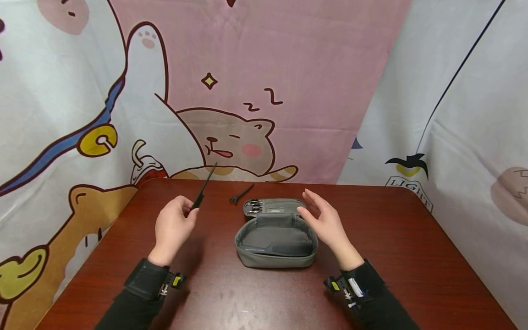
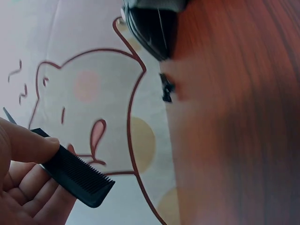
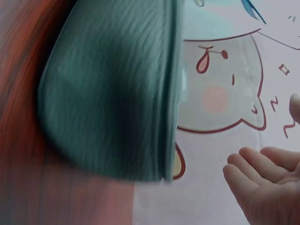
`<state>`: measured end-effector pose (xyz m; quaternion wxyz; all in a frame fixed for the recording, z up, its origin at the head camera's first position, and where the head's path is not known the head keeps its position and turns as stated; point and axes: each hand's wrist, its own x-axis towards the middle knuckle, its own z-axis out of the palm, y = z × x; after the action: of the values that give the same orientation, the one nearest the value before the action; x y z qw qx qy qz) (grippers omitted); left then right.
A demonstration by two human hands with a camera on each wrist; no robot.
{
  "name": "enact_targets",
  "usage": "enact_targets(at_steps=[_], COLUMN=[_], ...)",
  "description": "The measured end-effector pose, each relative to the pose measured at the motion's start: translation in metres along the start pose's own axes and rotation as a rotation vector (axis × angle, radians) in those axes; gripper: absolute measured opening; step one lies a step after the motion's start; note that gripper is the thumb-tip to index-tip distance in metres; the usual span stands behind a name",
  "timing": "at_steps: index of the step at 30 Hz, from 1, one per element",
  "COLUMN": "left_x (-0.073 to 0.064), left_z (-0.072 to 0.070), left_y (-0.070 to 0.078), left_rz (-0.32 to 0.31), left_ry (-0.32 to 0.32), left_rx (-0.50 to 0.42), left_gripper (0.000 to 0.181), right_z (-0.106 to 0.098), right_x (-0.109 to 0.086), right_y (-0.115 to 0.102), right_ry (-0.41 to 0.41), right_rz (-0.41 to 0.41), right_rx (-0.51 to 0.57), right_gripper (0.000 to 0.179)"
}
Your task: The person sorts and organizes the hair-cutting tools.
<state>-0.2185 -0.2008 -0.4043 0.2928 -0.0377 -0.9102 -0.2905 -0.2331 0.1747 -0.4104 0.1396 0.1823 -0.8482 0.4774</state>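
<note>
Between thumb and fingers, my left hand (image 1: 175, 224) pinches a black rat-tail comb (image 2: 75, 171). Its toothed end points to the lower right in the left wrist view, while the thin tail slants up and away in the head view. A grey-green zip case (image 1: 276, 261) lies unzipped on the table, lid folded back. Inside its near half rests a dark grey comb (image 1: 288, 249). My right hand (image 1: 327, 224) hovers by the case's right side, fingers extended and holding nothing; whether it touches the lid is unclear.
Scissors (image 1: 253, 206) sit in the case lid. Behind the case, to its left, a small black clip-like tool (image 1: 241, 194) lies on the brown table (image 1: 272, 298). A cartoon-printed cloth (image 1: 313, 91) hangs directly behind the table's far edge.
</note>
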Motion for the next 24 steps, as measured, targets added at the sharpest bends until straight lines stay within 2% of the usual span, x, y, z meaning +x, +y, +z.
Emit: enact_targets(at_steps=[5,8,16,24], left_x=[-0.003,-0.004,-0.011,-0.017], left_z=[0.006,0.01,0.02,0.029], left_y=[0.018,0.027,0.047,0.063], left_rz=[0.083,0.123,0.191,0.232], left_ry=[0.045,0.063,0.102,0.129], left_rx=[0.015,0.004,-0.021,-0.053], left_gripper=[0.013,0.014,0.015,0.016], right_z=[0.009,0.015,0.031,0.045], right_x=[-0.001,-0.001,-0.001,-0.002], right_y=[-0.013,-0.019,-0.034,-0.048], right_ry=[0.057,0.085,0.129,0.194], right_rz=[0.102,0.113,0.049,0.029], right_rx=[0.242,0.33,0.427,0.514], right_gripper=[0.05,0.047,0.041,0.037])
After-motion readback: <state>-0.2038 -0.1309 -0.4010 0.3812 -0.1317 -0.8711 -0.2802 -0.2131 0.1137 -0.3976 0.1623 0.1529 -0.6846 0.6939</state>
